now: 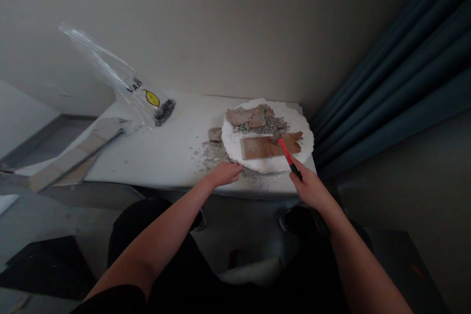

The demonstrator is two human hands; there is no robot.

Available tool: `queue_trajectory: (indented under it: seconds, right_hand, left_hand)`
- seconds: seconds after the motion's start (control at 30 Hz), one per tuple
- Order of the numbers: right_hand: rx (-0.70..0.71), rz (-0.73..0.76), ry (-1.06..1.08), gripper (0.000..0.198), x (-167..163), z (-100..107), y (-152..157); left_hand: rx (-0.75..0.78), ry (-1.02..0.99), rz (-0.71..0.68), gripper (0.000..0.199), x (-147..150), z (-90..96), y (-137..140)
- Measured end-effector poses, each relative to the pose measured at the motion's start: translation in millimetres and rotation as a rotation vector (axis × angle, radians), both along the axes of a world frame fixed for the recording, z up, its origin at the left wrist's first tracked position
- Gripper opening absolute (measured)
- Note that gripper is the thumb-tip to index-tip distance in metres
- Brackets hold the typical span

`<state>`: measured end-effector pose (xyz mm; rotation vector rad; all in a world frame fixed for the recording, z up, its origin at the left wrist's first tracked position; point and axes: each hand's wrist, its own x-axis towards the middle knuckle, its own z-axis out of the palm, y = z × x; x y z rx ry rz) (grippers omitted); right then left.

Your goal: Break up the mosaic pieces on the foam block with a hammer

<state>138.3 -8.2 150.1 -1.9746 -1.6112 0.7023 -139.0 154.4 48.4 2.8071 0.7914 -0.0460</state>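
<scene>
My right hand is wrapped round the black grip of a hammer with a red shaft. Its greyish, blurry head rests against a brown slab, which lies flat and has a ragged right end. Under the slab is a round white mat with an uneven edge. My left hand is closed at the mat's near left rim, its fingertips seeming to pinch that edge. Farther back on the mat, a cracked brown piece sits beside grey crumbled bits.
Grey crumbs and a small lump lie left of the mat on the white table. A clear plastic bag with dark contents stands farther left, near tan boards. Dark curtains hang at right.
</scene>
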Motion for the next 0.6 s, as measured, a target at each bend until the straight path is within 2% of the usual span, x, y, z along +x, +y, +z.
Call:
queue_trajectory:
  seconds: [0.07, 0.27, 0.37, 0.43, 0.5, 0.6]
  right_hand:
    - [0.01, 0.007, -0.008, 0.064, -0.3, 0.4, 0.1]
    - [0.022, 0.019, -0.025, 0.064, -1.5, 1.7, 0.0]
    - [0.013, 0.022, -0.026, 0.064, -2.3, 3.2, -0.3]
    - [0.004, 0.02, -0.026, 0.065, -2.8, 4.1, -0.8]
    - [0.0, 0.014, -0.022, 0.065, -2.9, 4.6, -1.4]
    - [0.004, 0.012, -0.014, 0.064, -2.5, 4.2, -1.7]
  left_hand:
    - [-0.144, -0.064, 0.041, 0.028, -2.0, 9.2, -5.3]
    - [-0.793, -0.323, 0.026, 0.019, 2.6, 39.9, -23.2]
    - [-0.952, -0.531, 0.074, 0.037, 17.9, 50.4, -20.9]
    - [-0.966, -0.638, 0.107, 0.048, 31.1, 53.7, -14.2]
    - [-0.897, -0.729, 0.178, 0.042, 45.0, 54.7, -5.3]
    - [-0.632, -0.845, 0.319, 0.031, 64.1, 52.3, 8.9]
